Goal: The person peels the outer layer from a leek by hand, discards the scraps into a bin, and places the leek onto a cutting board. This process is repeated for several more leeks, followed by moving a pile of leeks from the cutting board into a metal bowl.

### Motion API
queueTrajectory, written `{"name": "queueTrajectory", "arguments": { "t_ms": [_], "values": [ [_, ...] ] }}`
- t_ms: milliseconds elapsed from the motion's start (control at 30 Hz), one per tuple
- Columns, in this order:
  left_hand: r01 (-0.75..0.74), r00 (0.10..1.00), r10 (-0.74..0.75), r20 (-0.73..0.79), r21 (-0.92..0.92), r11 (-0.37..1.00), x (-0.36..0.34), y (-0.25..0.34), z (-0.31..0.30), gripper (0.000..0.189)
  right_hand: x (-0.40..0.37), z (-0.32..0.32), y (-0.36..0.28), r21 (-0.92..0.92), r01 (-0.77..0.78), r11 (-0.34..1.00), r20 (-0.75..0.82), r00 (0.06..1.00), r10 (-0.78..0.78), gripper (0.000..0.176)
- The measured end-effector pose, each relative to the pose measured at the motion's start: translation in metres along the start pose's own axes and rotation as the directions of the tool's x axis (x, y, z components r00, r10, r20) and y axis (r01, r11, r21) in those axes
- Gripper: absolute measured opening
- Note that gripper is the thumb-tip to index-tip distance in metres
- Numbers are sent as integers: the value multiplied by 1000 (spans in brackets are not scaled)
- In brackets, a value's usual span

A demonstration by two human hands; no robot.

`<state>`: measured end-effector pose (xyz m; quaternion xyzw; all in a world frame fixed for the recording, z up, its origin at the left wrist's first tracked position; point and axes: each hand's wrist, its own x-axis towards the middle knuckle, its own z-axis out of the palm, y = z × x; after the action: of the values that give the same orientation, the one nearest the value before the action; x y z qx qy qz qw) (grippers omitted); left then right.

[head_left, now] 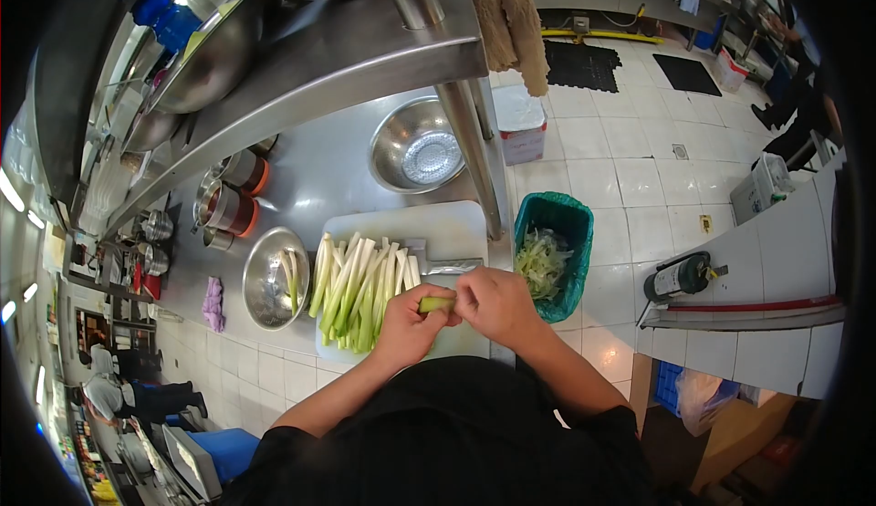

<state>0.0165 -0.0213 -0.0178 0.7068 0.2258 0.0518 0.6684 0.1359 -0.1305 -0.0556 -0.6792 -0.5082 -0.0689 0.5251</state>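
Centre of frame, low: we note both hands meeting over the near edge of the white cutting board (452, 223). The left hand (406, 328) is curled closed around a short green leek piece (436, 304); the right hand (493, 303) pinches its other end, fingers closed. Just left of the hands, a pile of leek stalks (358, 292) lies on the board. Further left is a metal bowl (260, 292); to the right, a green-lined bin (570, 223) holds trimmings.
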Motion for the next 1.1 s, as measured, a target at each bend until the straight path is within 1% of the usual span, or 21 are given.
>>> {"name": "queueTrajectory", "arguments": {
  "t_ms": [33, 67, 100, 133, 200, 267, 333, 367, 400, 433, 567, 633, 667, 733, 767, 833, 867, 933, 1000, 1067, 1100],
  "values": [
    [-40, 998, 40, -43, 12, 999, 0, -1, 1, 13, -2, 3, 4, -7, -43, 999, -38, 998, 42, 14],
    [-40, 998, 41, -44, 12, 999, 0, 0, 0, 13, -2, 5, 6, -12, -85, 996, -76, 994, 84, 13],
    [-7, 998, 8, -64, 5, 1000, 1, 3, 0, 12, -1, 3, 5, -11, -85, 996, -76, 994, 84, 13],
    [26, 996, -26, -84, -2, 1000, 1, 5, -1, 12, 1, -1, 3, 26, -68, 997, -61, 996, 69, 13],
    [16, 995, -20, -101, -44, 999, 2, 2, -1, 11, 2, -3, 1, 63, -51, 997, -46, 997, 54, 14],
    [6, 993, -16, -113, -88, 996, 4, -1, -3, 11, 3, -3, -1, 117, 26, 993, -1, 1000, -26, 18],
    [-55, 991, 74, -113, 166, 985, 4, -2, -7, 10, 2, 0, -4, 100, 31, 995, -16, 999, -29, 18],
    [-55, 991, 74, -113, 166, 985, 4, -2, -6, 10, 1, 1, -6, 83, 35, 996, -30, 999, -32, 19],
    [-29, 992, 27, -122, -17, 999, 5, -3, -4, 10, 1, 1, -5, 83, 34, 996, -30, 999, -32, 19],
    [-4, 992, -21, -123, -200, 980, 5, -3, -3, 12, 0, 1, -4, 101, 22, 995, -28, 999, -19, 18],
    [-29, 990, -5, -144, -236, 971, 5, -2, 1, 17, -3, 4, 2, 128, -40, 991, 3, 999, 40, 13],
    [-115, 987, 87, -135, -216, 970, 3, -2, 5, 22, -3, 8, 5, 104, -63, 993, -19, 998, 66, 12],
    [-116, 987, 88, -135, -216, 969, 2, -1, 5, 22, -3, 9, 7, 82, -85, 993, -42, 995, 88, 11],
    [-126, 985, 117, -126, -65, 990, 3, 2, 4, 23, -3, 14, 7, 86, -96, 992, -62, 993, 101, 11],
    [-128, 985, 119, -127, -66, 990, 4, 2, 3, 23, -4, 15, 7, 89, -111, 990, -83, 989, 119, 10],
    [-47, 995, 35, -92, -122, 991, 8, 0, 0, 24, -4, 15, 5, 60, -104, 993, -80, 991, 109, 10],
    [-47, 995, 36, -91, -122, 991, 9, 1, -3, 24, -5, 15, 5, 33, -98, 995, -77, 992, 101, 11],
    [184, 983, -181, 33, -131, 974, 8, 2, -9, 22, -3, 10, 2, 20, -93, 995, -63, 994, 94, 10],
    [164, 987, -161, 27, -148, 975, 6, 4, -3, 21, -4, 9, 3, 7, -88, 996, -51, 995, 88, 10],
    [139, 990, -137, 21, -167, 976, 6, 2, 2, 19, -5, 10, 8, -64, -190, 980, -34, 982, 188, 10],
    [123, 992, -124, -2, -131, 984, 4, 0, 4, 18, -4, 7, 9, -65, -188, 980, -32, 982, 186, 10]
  ]
}}
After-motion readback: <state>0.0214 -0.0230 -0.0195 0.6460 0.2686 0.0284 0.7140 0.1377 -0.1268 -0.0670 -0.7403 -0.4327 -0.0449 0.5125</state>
